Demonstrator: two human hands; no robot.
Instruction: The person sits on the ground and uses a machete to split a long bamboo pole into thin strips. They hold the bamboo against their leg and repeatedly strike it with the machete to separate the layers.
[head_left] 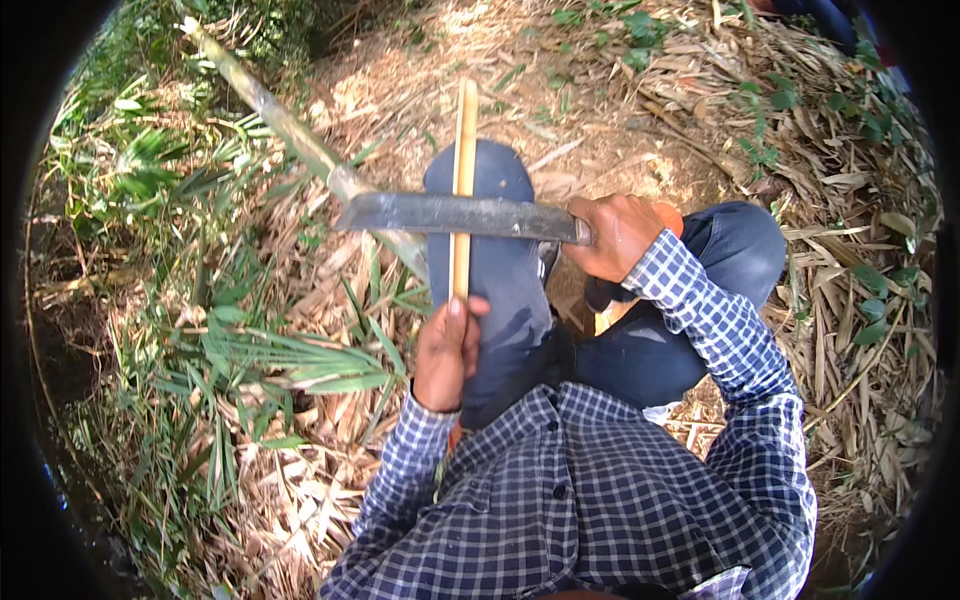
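Observation:
My left hand (446,352) is closed round the lower end of a split bamboo strip (461,265), thumb on top. The pale yellow strip points away from me over my left knee. Across it lies the dark blade of a machete (440,215), roughly level and at a right angle to the strip. My right hand (618,236) grips the machete at its right end, where the fingers hide most of the handle. I cannot tell whether the blade presses into the strip or only rests over it.
A long bamboo pole (270,110) lies slanting at the far left, its near end beside my left knee. Green bamboo leaves (300,360) spread on the left. Dry leaves and husks (850,350) cover the ground. A bit of dark blue cloth (825,15) shows at the top right.

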